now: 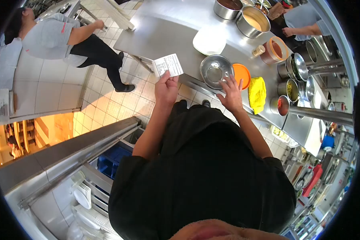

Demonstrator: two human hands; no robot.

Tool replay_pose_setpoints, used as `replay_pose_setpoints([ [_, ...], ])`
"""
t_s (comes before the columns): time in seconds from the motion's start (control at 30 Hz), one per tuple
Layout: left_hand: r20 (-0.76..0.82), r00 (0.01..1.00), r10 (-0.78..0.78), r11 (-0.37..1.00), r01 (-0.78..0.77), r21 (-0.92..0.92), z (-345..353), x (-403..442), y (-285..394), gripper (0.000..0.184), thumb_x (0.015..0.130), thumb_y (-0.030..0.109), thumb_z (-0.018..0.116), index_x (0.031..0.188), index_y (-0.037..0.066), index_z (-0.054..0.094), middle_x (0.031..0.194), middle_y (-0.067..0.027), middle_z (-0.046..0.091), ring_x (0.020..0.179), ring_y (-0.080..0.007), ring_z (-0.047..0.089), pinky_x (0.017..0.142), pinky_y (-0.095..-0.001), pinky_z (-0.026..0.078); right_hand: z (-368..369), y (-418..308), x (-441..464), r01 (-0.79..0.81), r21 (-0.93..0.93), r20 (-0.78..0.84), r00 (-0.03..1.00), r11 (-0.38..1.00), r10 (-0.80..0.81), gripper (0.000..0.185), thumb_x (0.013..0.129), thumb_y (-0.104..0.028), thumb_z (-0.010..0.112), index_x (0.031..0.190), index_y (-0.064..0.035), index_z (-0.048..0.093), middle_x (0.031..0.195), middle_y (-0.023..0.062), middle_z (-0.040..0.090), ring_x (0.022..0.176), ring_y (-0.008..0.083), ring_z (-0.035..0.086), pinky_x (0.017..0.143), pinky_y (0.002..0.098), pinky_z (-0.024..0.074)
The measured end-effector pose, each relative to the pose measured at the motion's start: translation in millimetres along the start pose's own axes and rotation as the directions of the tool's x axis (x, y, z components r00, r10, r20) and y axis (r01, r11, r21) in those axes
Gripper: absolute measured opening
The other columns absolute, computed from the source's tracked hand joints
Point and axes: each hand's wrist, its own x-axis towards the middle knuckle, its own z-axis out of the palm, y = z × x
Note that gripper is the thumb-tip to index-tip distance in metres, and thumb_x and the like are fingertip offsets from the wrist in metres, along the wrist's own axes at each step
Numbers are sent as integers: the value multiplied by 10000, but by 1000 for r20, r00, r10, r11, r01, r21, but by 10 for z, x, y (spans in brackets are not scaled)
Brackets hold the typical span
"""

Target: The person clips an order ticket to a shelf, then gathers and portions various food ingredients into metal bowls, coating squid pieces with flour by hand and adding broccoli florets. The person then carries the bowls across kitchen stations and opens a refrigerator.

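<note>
My left hand (166,89) pinches a small white paper slip (168,66) with dark print by its lower edge, held up off the steel counter's near corner. My right hand (231,94) has its fingers spread over the near right rim of a metal bowl (212,69); whether they touch it I cannot tell. The bowl stands on the counter and looks bare inside. Right beside it lies an orange lid (242,76), partly behind my fingers. A yellow cloth (257,95) rests to the right, and white plates (210,40) sit beyond the bowl.
Pots of sauce (253,22), an orange-rimmed tub (274,50), a small jar (259,50) and several metal containers (283,105) crowd the steel counter (164,32). One person (56,40) walks at the left; another's hand (288,31) is across the counter. White plates (83,196) stand low left.
</note>
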Motion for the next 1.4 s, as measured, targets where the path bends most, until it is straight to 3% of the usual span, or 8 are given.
replay_pose_setpoints([
  [0.13,96,992,-78,996,75,41,172,-10,-169,414,898,-56,445,1304,-3,381,1317,-147,466,1248,-257,434,1098,-436,316,-162,-326,151,-133,405,-17,988,905,153,410,760,-236,730,1117,-77,607,1101,119,595,1144,286,497,1019,455,341],
  [0.23,197,960,-200,980,197,36,314,-31,-396,413,899,-47,448,1304,4,384,1318,-141,465,1257,-250,421,1108,-431,299,-188,-622,473,-512,855,508,792,-85,338,328,814,-231,705,1061,-37,607,993,94,625,971,208,583,877,343,448],
  [0.33,269,907,-325,944,295,146,442,-143,-568,413,898,-31,458,1303,7,388,1320,-135,465,1254,-249,423,1115,-431,289,-202,-744,675,-283,803,499,801,-524,332,220,840,-177,679,985,-30,604,916,35,630,828,109,586,768,284,476],
  [0.43,314,882,-351,905,233,356,511,-145,-549,369,899,0,479,1263,6,416,1246,-142,506,1184,-244,480,1040,-437,365,-297,-596,732,-237,933,352,761,-271,545,145,839,-129,668,935,-49,594,837,3,628,725,73,572,686,228,471],
  [0.6,360,865,-351,598,-89,796,740,128,-336,247,866,6,562,1110,-15,532,990,-104,626,847,-158,618,712,-316,535,-587,-182,730,-272,948,154,845,163,512,131,812,-61,684,906,-24,602,798,24,642,691,65,568,630,215,456],
  [0.8,406,777,-482,402,-216,890,970,182,-583,232,838,-43,584,1071,-44,583,931,-93,653,776,-115,615,636,-247,538,-905,-87,696,-192,955,22,806,225,591,162,795,-26,691,929,-2,604,829,37,647,736,85,579,666,230,468],
  [1.13,382,794,-474,427,-172,888,970,171,-891,185,857,-26,579,1041,-47,589,927,-91,649,782,-122,619,647,-256,540,-862,-21,586,-37,999,9,753,29,658,166,820,-30,652,978,-12,603,793,-2,624,707,74,577,624,232,467],
  [1.4,389,780,-491,462,-146,875,956,136,-909,200,860,-4,586,1058,-34,580,937,-103,652,794,-136,627,691,-278,545,-698,112,623,-46,991,-51,736,125,675,131,837,-23,623,966,-28,604,833,3,632,743,71,575,688,241,477],
])
